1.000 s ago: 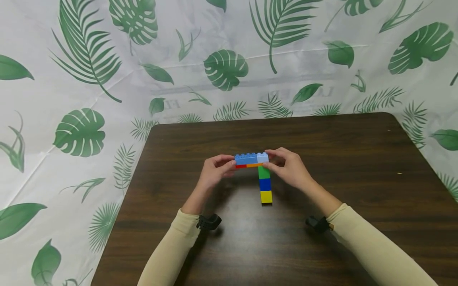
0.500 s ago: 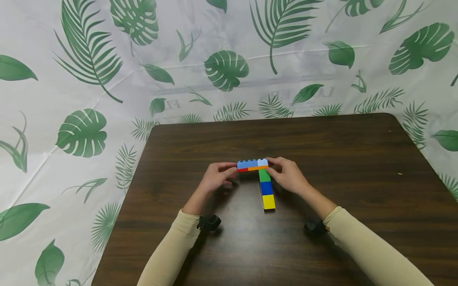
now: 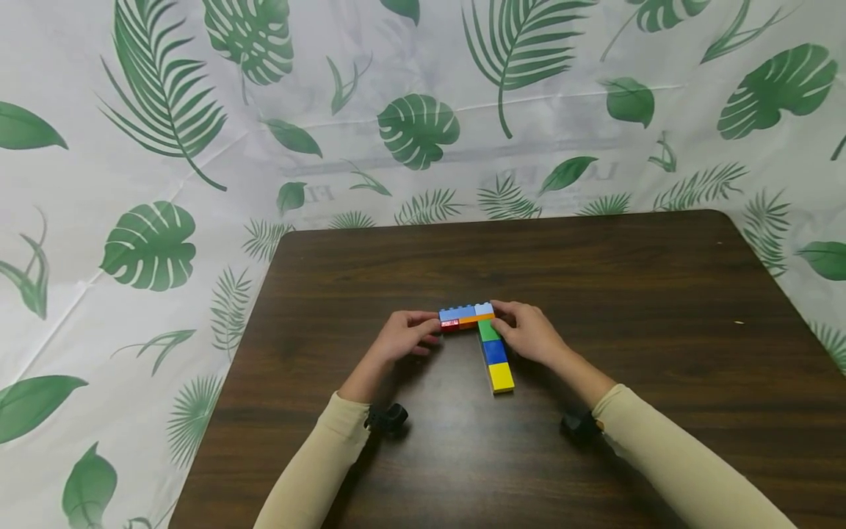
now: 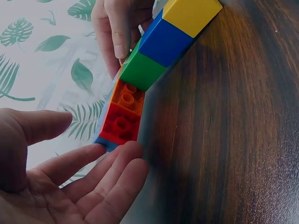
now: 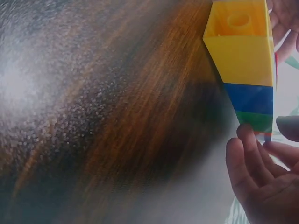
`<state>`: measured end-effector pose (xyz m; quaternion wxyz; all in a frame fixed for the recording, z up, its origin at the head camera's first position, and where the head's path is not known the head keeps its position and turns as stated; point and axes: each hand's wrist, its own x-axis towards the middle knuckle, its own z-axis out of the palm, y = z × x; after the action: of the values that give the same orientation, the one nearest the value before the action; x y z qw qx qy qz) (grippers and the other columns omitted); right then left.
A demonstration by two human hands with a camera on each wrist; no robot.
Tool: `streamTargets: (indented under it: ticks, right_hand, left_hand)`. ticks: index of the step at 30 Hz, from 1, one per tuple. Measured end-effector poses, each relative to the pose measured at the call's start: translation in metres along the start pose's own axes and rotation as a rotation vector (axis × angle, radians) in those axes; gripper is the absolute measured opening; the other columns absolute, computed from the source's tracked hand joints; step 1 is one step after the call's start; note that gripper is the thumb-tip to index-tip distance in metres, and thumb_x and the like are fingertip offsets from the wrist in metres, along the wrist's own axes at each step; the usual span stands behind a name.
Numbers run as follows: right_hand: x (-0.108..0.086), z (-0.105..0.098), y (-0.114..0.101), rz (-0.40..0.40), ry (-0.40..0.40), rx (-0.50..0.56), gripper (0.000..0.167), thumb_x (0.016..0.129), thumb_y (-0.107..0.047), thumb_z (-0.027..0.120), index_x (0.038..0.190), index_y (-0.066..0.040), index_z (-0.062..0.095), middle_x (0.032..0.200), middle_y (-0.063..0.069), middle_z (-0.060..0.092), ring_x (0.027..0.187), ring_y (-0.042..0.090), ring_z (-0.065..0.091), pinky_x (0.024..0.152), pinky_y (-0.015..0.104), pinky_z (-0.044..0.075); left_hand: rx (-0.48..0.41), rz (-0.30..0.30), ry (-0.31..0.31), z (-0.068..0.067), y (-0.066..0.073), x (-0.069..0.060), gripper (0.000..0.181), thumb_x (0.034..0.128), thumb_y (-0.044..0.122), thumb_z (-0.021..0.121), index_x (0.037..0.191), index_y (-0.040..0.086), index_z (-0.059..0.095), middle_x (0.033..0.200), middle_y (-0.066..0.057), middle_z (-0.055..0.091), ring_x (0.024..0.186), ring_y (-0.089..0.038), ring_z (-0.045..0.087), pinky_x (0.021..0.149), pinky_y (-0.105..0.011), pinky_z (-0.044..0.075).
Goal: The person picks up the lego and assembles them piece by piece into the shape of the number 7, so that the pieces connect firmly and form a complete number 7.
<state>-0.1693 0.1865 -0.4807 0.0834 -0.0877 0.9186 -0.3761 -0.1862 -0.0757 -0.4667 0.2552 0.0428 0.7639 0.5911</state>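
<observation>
A structure of joined toy building bricks lies tilted low over the table, its studs facing away from me. Its far row has a light blue brick (image 3: 457,314) and a paler one (image 3: 484,308) over a red brick (image 4: 120,122) and an orange brick (image 4: 128,97). A green brick (image 4: 142,71), a dark blue brick (image 4: 164,41) and a yellow brick (image 5: 243,58) run from it toward me. My right hand (image 3: 529,334) pinches the corner by the green brick. My left hand (image 3: 399,336) touches the red end with loose fingertips, the thumb standing apart in the left wrist view.
The dark wooden table (image 3: 595,279) extends on all sides of the bricks. A white leaf-patterned cloth (image 3: 330,162) hangs behind it and along the left. Black wrist cameras (image 3: 388,419) sit on both wrists.
The bricks have tipped from near upright, the yellow end swinging toward me and the studs turning away. Both hands have come down and slightly nearer; the left hand's hold has loosened.
</observation>
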Motion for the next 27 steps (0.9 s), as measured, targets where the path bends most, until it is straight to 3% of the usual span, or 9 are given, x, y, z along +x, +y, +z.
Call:
streamTargets:
  ticks: [6, 14, 20, 27]
  right_hand:
    - [0.0003, -0.0002, 0.0003, -0.001, -0.023, -0.007, 0.048, 0.100, -0.023, 0.057, 0.144, -0.005, 0.049, 0.133, 0.016, 0.059, 0.102, 0.027, 0.059, 0.092, 0.047, 0.050]
    - [-0.0007, -0.0014, 0.0013, 0.007, -0.046, -0.024, 0.049, 0.100, -0.025, 0.058, 0.143, -0.006, 0.050, 0.134, 0.015, 0.058, 0.092, 0.025, 0.057, 0.083, 0.042, 0.052]
    - [0.0007, -0.0010, 0.0035, 0.003, -0.045, -0.026, 0.049, 0.099, -0.025, 0.059, 0.144, -0.007, 0.050, 0.136, 0.015, 0.057, 0.096, 0.026, 0.058, 0.086, 0.044, 0.052]
    - [0.0018, -0.0025, 0.0057, 0.006, -0.055, -0.012, 0.049, 0.099, -0.025, 0.060, 0.144, -0.008, 0.050, 0.135, 0.013, 0.058, 0.093, 0.025, 0.057, 0.077, 0.037, 0.053]
  left_hand:
    - [0.029, -0.017, -0.028, -0.0008, -0.0019, 0.0030, 0.043, 0.1004, 0.026, 0.058, 0.135, -0.001, 0.057, 0.128, -0.022, 0.061, 0.108, -0.038, 0.063, 0.084, -0.050, 0.054]
    - [0.062, -0.047, -0.006, 0.0003, -0.0017, 0.0004, 0.041, 0.0986, 0.029, 0.061, 0.132, 0.005, 0.062, 0.122, -0.015, 0.065, 0.103, -0.031, 0.067, 0.081, -0.045, 0.056]
    - [0.072, -0.033, -0.004, -0.0010, -0.0046, 0.0012, 0.039, 0.0985, 0.029, 0.061, 0.130, 0.006, 0.063, 0.120, -0.014, 0.066, 0.100, -0.028, 0.067, 0.078, -0.042, 0.057]
    - [0.087, -0.022, -0.002, -0.0027, -0.0043, 0.0014, 0.038, 0.0992, 0.029, 0.060, 0.129, 0.006, 0.064, 0.121, -0.013, 0.066, 0.100, -0.027, 0.067, 0.077, -0.040, 0.057]
